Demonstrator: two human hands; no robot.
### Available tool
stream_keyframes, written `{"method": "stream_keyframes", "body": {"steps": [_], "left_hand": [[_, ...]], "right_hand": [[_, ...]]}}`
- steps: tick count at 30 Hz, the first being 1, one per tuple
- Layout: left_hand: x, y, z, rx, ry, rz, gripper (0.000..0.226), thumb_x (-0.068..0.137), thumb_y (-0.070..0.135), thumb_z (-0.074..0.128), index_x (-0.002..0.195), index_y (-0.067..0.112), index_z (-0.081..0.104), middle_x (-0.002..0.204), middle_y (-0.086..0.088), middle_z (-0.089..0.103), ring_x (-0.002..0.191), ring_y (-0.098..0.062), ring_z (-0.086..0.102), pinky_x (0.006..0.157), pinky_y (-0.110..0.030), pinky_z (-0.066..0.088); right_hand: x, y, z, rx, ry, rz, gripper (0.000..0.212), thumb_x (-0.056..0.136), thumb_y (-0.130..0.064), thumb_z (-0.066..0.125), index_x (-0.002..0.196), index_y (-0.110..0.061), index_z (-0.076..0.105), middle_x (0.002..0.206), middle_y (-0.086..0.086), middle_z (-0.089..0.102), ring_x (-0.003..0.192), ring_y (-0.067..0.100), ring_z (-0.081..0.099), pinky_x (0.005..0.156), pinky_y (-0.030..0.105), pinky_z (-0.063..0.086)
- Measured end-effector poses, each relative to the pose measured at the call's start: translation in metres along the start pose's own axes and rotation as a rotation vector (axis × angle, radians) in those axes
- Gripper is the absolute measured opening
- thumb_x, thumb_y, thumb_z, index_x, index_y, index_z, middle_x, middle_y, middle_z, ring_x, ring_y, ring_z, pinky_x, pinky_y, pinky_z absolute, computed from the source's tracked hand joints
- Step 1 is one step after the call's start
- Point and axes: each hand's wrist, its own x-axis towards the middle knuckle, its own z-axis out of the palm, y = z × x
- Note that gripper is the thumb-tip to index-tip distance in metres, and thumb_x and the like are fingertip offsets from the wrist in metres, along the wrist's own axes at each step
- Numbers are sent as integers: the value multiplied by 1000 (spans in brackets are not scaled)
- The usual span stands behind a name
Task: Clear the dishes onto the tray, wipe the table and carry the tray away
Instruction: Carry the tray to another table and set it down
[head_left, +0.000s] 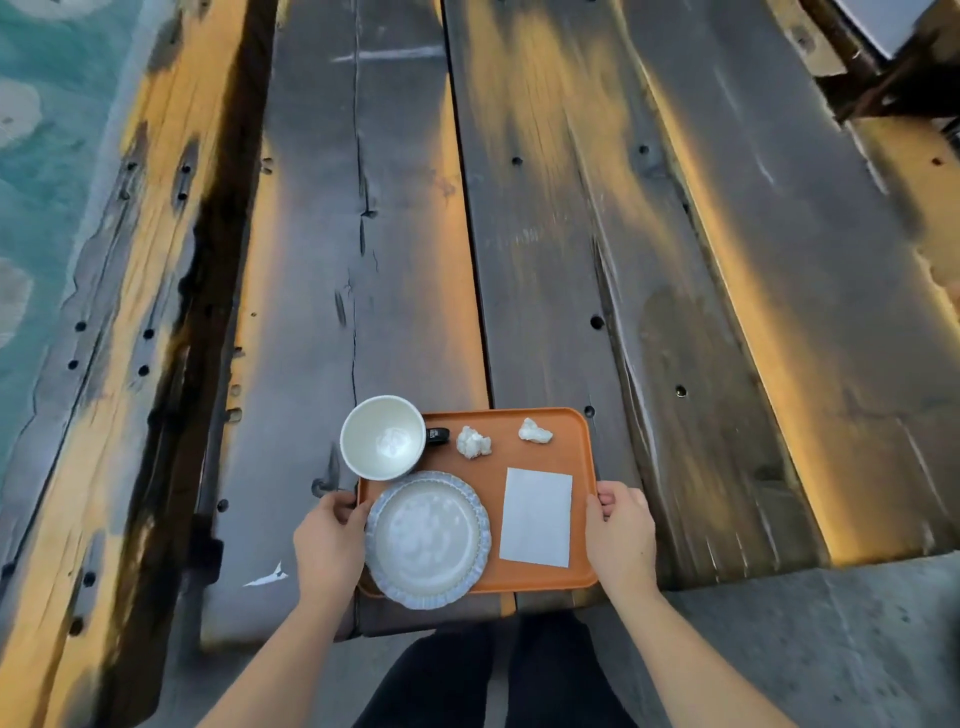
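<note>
head view: orange tray (582, 525) carries a cup (383, 437), plate (427, 539), flat napkin (536, 516) and two crumpled tissues (473, 442); left hand (328, 540) and right hand (619, 532) grip its side edges.

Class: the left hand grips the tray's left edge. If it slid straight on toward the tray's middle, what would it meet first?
Probably the plate: it lies right beside the left hand on the tray, though depth is uncertain.
</note>
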Motion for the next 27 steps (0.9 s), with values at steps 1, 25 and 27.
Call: {"method": "stream_keyframes", "body": {"steps": [1,25,27], "left_hand": [[0,0,2,-7,-7,-3,21,96,22,67,112,7,68,81,0,65,76,-14,55,75,-32,38],[-27,-2,4,-331,-255,-32,39,93,46,69,116,20,51,111,0,67,102,-18,68,88,-43,58],[-29,1,-1,-336,-276,-26,43,93,38,72,123,18,48,118,-1,66,107,-20,67,94,-47,58]], "right_hand": [[-1,0,1,-10,10,-3,1,100,-28,55,100,-29,55,105,-8,54,81,6,58,72,22,46],[-19,4,8,149,123,-7,18,105,-27,44,117,-20,55,111,-1,61,99,16,62,85,37,55],[-20,0,1,159,122,-22,18,104,-27,44,117,-21,55,110,-2,61,100,16,62,86,37,55]]}}
